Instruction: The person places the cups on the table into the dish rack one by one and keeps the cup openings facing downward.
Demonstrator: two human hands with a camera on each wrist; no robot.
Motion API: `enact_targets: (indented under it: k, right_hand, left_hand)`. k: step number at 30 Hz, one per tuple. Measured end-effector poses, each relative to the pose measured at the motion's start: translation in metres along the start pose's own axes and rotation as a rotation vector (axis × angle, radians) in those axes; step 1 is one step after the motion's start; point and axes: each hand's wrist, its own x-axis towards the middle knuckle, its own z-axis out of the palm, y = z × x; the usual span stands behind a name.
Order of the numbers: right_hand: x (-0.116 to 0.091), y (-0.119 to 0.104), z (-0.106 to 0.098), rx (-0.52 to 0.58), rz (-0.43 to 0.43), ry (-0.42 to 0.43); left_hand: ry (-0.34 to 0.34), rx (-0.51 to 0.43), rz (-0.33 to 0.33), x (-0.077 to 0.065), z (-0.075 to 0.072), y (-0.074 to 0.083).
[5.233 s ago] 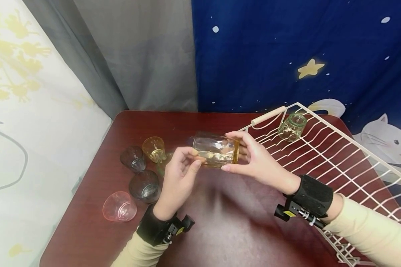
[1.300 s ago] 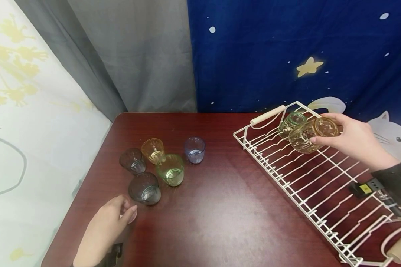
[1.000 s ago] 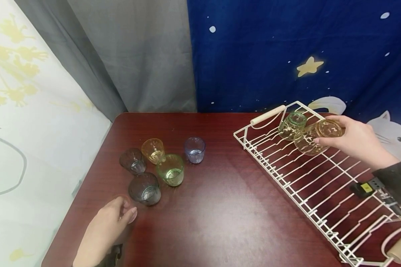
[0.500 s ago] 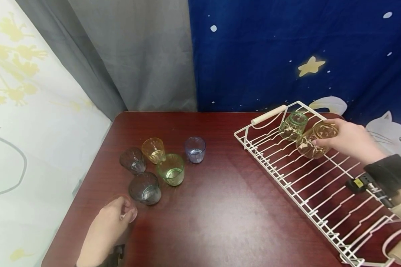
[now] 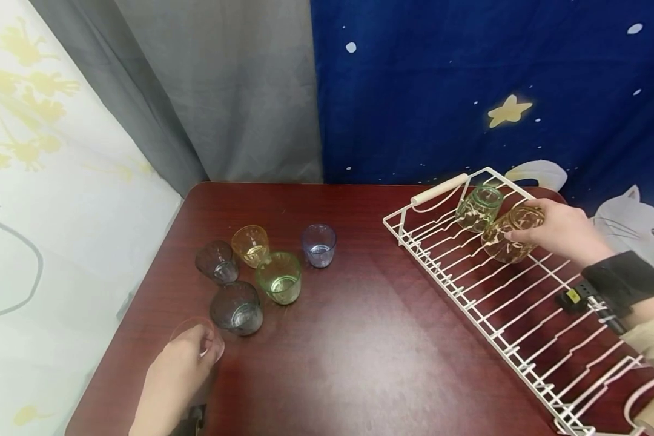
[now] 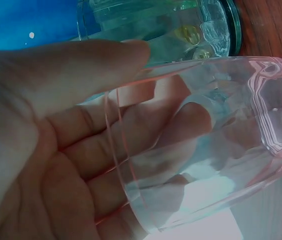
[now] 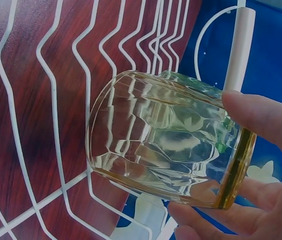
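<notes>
My right hand [image 5: 556,230] grips an amber glass [image 5: 509,239] near its base, mouth down on the wires at the far end of the white wire rack [image 5: 485,327]. Right beside that glass, a green-tinted glass [image 5: 478,209] stands upside down in the rack. In the right wrist view, thumb and fingers hold the thick base of the amber glass [image 7: 165,145], its rim against the wires. At the table's left, my left hand [image 5: 177,369] has thumb and fingers around a pink glass [image 5: 214,346]. The left wrist view shows the pink glass [image 6: 205,145] between thumb and fingers, near its rim.
Several more glasses stand upright at left: dark grey [image 5: 237,309], smaller grey [image 5: 217,263], yellow [image 5: 251,245], green [image 5: 280,278] and blue [image 5: 319,245]. The rack has wooden handles [image 5: 440,189] at its ends. Curtains [image 5: 251,91] hang behind the table.
Earlier both hands held the amber glass mid-table; my right hand has since carried it to the rack and turned it mouth down, settling it lower. My left hand has moved to the pink glass.
</notes>
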Motion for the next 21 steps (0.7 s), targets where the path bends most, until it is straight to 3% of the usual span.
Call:
enact_targets:
  k: [21]
  right_hand:
    - [0.0023,0.0043,0.0051,0.014,0.023,-0.019]
  left_hand:
    - [0.006,0.036,0.029,0.001,0.002,0.001]
